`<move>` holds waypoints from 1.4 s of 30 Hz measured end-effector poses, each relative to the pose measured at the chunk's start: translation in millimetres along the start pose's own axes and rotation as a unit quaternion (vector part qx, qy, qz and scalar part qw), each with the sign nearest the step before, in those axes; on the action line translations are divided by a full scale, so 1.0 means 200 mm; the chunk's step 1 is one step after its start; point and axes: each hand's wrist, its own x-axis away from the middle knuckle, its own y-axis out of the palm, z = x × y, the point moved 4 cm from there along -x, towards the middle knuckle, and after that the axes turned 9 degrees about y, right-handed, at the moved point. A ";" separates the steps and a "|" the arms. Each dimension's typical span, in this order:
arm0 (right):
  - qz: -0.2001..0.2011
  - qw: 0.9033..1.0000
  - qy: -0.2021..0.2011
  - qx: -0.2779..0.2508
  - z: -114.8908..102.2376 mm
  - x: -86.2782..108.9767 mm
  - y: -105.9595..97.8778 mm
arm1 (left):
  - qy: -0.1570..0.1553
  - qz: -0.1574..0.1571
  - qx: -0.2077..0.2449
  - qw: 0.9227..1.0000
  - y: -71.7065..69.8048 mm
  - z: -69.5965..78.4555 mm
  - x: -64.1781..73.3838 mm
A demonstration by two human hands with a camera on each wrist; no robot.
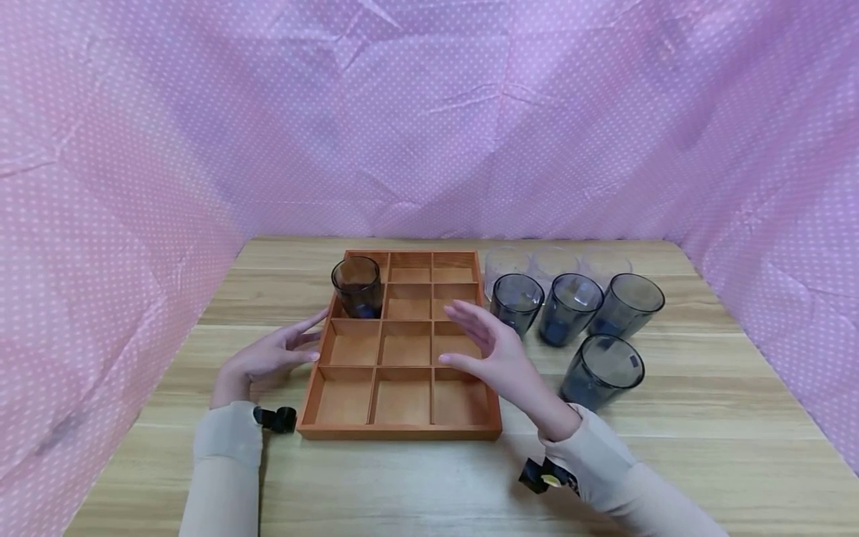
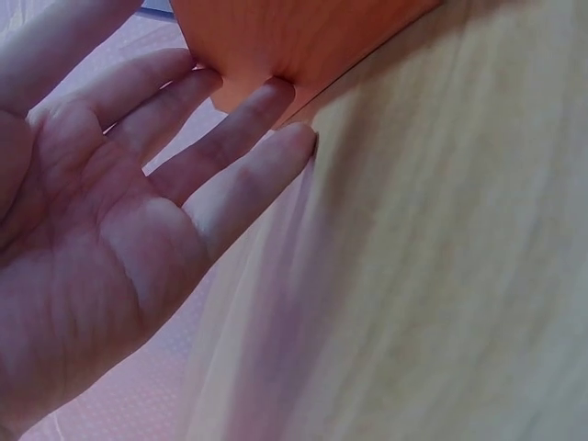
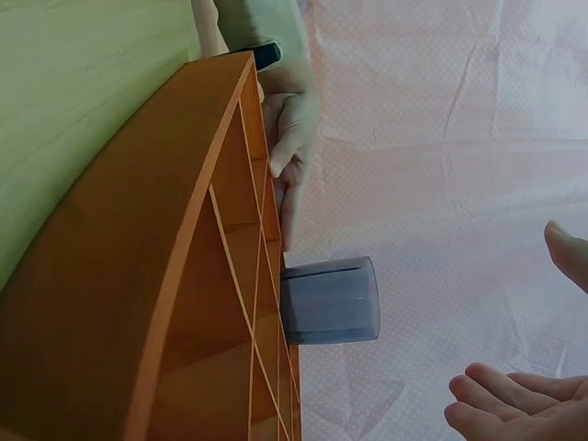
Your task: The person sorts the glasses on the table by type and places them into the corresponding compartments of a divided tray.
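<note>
A wooden divided tray (image 1: 403, 432) lies on the table, and a dark tinted glass (image 1: 358, 287) stands upright in its left column, second row from the back. My left hand (image 1: 271, 354) is at the tray's left side; in the left wrist view its outstretched fingertips touch the outer wall (image 2: 276, 41). Over the right column hovers my right hand (image 1: 496, 358), thumb and fingers spread apart, holding nothing. In the right wrist view, that hand (image 3: 524, 404) is apart from the tinted glass (image 3: 331, 301).
Right of the tray stand several more dark glasses: three in a row, including the middle one (image 1: 570, 309), and one nearer (image 1: 602, 373). Clear glasses (image 1: 555, 261) stand behind that row. A pink dotted cloth (image 1: 429, 134) hangs around the wooden table (image 1: 711, 418).
</note>
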 end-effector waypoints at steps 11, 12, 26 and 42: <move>0.017 0.999 0.020 0.030 0.03 0.11 -0.13 | -0.017 -0.011 -0.003 1.000 0.00 0.03 -0.01; 0.020 0.999 0.019 0.031 0.03 0.12 -0.14 | -0.015 -0.012 -0.001 1.000 0.00 0.03 -0.01; 0.078 0.995 -0.057 0.001 0.00 0.27 -0.36 | -0.023 -0.017 0.051 0.998 0.00 0.02 -0.01; 0.148 0.985 -0.066 -0.057 0.14 0.41 -0.65 | -0.017 -0.015 0.037 0.999 -0.01 0.02 -0.01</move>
